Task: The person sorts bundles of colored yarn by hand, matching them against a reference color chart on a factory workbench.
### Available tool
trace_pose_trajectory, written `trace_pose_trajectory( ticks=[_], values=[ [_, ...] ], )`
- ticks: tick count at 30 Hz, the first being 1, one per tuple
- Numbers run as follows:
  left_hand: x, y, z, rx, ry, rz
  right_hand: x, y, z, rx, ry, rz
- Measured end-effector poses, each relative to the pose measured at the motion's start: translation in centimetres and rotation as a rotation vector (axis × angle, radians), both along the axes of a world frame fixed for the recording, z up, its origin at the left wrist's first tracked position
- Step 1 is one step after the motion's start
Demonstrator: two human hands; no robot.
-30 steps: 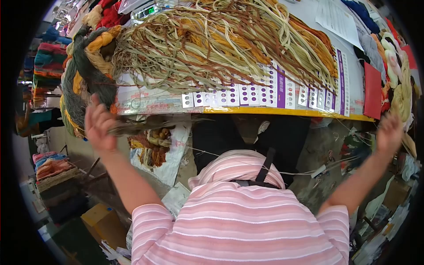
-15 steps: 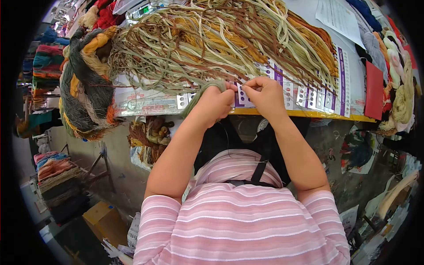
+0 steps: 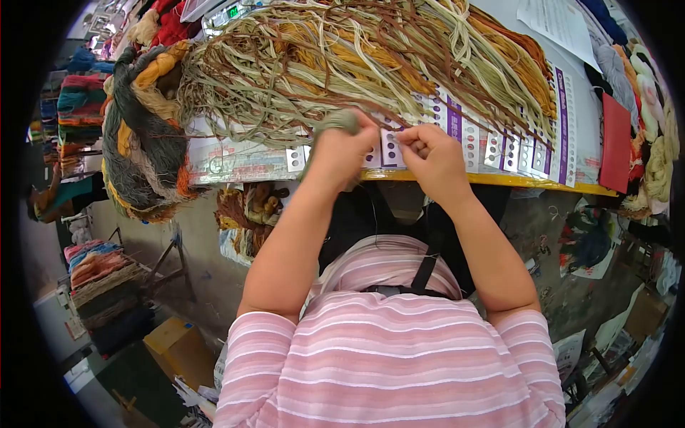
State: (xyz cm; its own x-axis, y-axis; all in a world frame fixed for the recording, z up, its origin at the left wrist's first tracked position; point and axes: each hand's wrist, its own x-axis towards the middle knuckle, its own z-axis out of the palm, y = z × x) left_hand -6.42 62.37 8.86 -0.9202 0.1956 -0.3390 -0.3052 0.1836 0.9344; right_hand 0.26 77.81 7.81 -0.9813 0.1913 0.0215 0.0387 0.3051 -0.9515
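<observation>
My left hand (image 3: 344, 151) is closed around a bundle of grey-green thread (image 3: 340, 121), which loops over the back of the hand and blurs with motion. Just to its right, my right hand (image 3: 434, 158) is pinched at the fingertips; whatever lies between them is too small to make out. Between the two hands lies a white and purple card with a row of punched holes (image 3: 389, 148), at the table's front edge. Beyond both hands spreads a wide heap of green, cream, brown and mustard threads (image 3: 307, 75), with strands reaching down over more punched cards (image 3: 524, 153).
Dark grey and yellow hanks (image 3: 146, 121) hang over the table's left end. A red card (image 3: 614, 143) and more yarn hanks (image 3: 653, 107) lie at the right. A paper sheet (image 3: 560, 28) and a scale with a green display (image 3: 232, 12) are at the back. Another person (image 3: 53, 196) is far left.
The green thread has swung from below my left wrist up over the back of the hand. My right hand has shifted slightly right, its fingers more curled. The view has moved a little.
</observation>
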Motion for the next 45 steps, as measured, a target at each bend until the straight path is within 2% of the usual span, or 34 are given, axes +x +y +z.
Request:
trace_pose_trajectory(
  ticks=[1,3,5,9,12,13,16,19,20,22,23,25,28,29,32,34,37,40,42,43,44,45],
  values=[
    [-0.5,-0.9,0.0,0.029,0.118,0.034,0.0,0.0,0.2,0.038,-0.017,-0.007],
    [-1.8,-3.5,2.2,0.248,-0.016,0.182,0.0,0.0,-0.1,0.279,0.085,0.008],
    [-2.4,-5.2,3.9,0.531,-0.025,0.248,0.2,0.0,-0.2,0.453,0.114,0.024],
    [-2.2,-5.6,4.6,0.821,-0.186,0.245,0.2,-0.6,0.7,0.653,0.110,0.032],
    [-1.9,-5.7,2.8,1.061,-0.393,0.050,-0.3,-0.6,0.6,0.763,0.180,0.021],
    [-1.9,-5.2,2.7,0.987,-0.379,0.007,-0.6,-0.5,0.5,0.796,0.211,0.017],
    [-1.4,-2.5,2.8,0.706,-0.295,-0.139,-1.2,-0.1,0.8,0.680,0.334,0.012],
    [-0.7,-0.8,2.3,0.432,-0.184,-0.357,-1.3,0.5,1.7,0.429,0.244,0.069],
    [-0.5,-0.3,2.4,0.246,-0.222,-0.367,-1.3,0.4,1.7,0.364,0.177,0.080],
    [-0.8,-0.3,1.2,0.110,-0.014,-0.376,-1.2,0.3,1.7,0.236,0.046,0.095],
    [-0.9,-0.3,0.7,0.041,0.090,-0.382,-1.1,0.3,1.6,0.257,0.049,0.122],
    [-1.4,-1.8,1.3,0.014,0.205,-0.255,-1.0,0.3,0.9,0.296,0.052,0.171],
    [-3.7,-5.7,5.1,0.211,0.243,-0.012,-0.7,0.2,0.6,0.454,0.144,0.190],
    [-5.4,-8.3,6.0,0.233,0.171,-0.035,-0.6,0.1,0.6,0.452,0.132,0.186],
    [-9.0,-12.9,9.6,0.263,0.100,0.145,-0.6,-0.1,0.8,0.468,0.120,0.168],
    [-12.3,-15.7,11.6,0.258,0.165,0.253,-0.7,-0.2,0.8,0.501,0.131,0.155],
    [-16.7,-19.0,12.4,0.250,0.396,0.366,-0.7,0.0,0.7,0.492,0.101,0.177],
    [-15.6,-16.6,12.2,-0.289,0.581,0.490,-0.7,-0.2,0.8,0.464,0.076,0.151],
    [-11.1,-12.8,13.3,-0.300,0.481,0.296,-0.5,-0.3,1.2,0.334,0.060,0.120],
    [-8.6,-10.9,13.3,-0.122,0.419,0.200,-0.5,-0.5,1.4,0.266,0.049,0.106],
    [-6.2,-9.5,13.6,0.167,0.217,-0.004,-0.4,-0.7,2.4,0.202,0.030,0.078],
    [-4.2,-8.1,13.1,0.447,-0.002,-0.110,-0.3,-1.2,3.3,0.087,0.058,0.071]
  ],
)
